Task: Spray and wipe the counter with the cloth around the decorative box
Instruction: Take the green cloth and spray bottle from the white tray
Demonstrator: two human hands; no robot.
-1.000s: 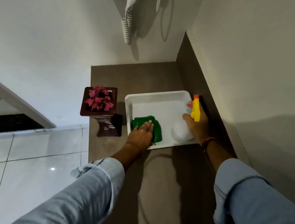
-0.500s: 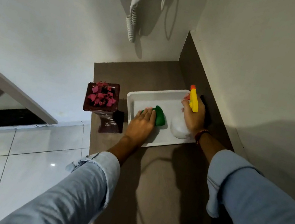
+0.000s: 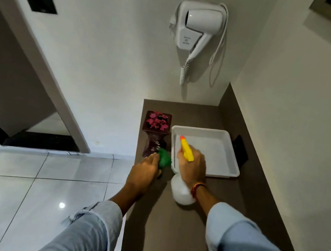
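On the brown matte bench (image 3: 181, 233), the left hand (image 3: 144, 173) is pressed flat on a crumpled green cloth (image 3: 164, 158), fingers spread over its near side, pinning it to the surface instead of gripping it in a fist. The cloth lies just at the foot of the dark red glass decorative box filled with pink petals (image 3: 156, 132), which stands upright on its waisted base along the bench's left edge, directly ahead of that hand. The left hand is therefore the nearer one; the box rises straight up, so the wiping would have to curve round its base rather than pass through. The right hand (image 3: 192, 167) is closed on the neck of a white plastic spray bottle with a yellow trigger head and orange nozzle (image 3: 186, 153), the nozzle tilted forward and leftward, roughly toward the box. Just right of both sits a shallow white square tray (image 3: 235, 159), its near corner partly hidden by the right hand. The next stroke probably runs through the narrow strip between box and tray.
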